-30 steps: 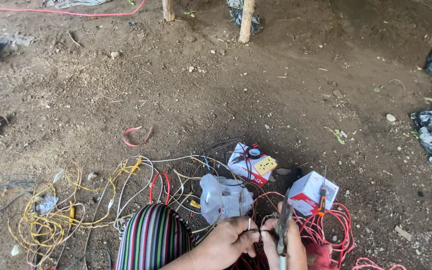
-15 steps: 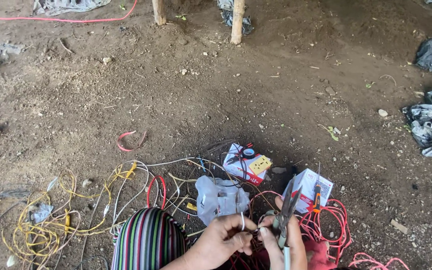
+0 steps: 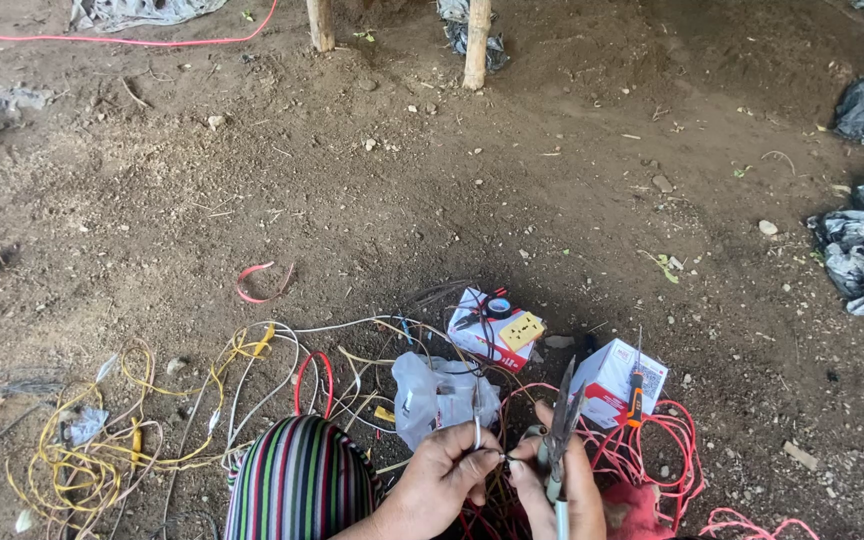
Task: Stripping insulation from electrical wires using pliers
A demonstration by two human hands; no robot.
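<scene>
Squatting over bare dirt ground (image 3: 512,190), the person works at the bottom edge of the view. The left hand (image 3: 442,478) has its fingers (image 3: 480,465) pinched shut on a thin pale wire (image 3: 476,425) whose free end stands upright above the knuckles. The right hand (image 3: 564,492) is closed around the handles of a pair of pliers (image 3: 559,425), whose tips point toward 12 o'clock with the jaws slightly parted. The two hands touch at the fingertips, so the wire sits just at 9 o'clock of the pliers; whether the jaws bite it cannot be told.

Surroundings: a clear plastic bag (image 3: 437,395) lies at 12 o'clock of the left hand. A white and red box (image 3: 497,328) with a roll of black tape on it lies beyond the bag, and a second small box (image 3: 620,380) with an orange-handled screwdriver (image 3: 636,385) against it lies at 1 o'clock of the right hand. Red cable (image 3: 667,450) coils at 3 o'clock; yellow wire (image 3: 92,450) and white strands are tangled at 9 o'clock. A striped cloth (image 3: 302,480) covers the knee.

Progress, as a judgement: the wire end appears held up for trimming or stripping, with no finished joint visible. Most wire lies loose, and the boxes look unopened, so the bulk of the work seems outstanding.
</scene>
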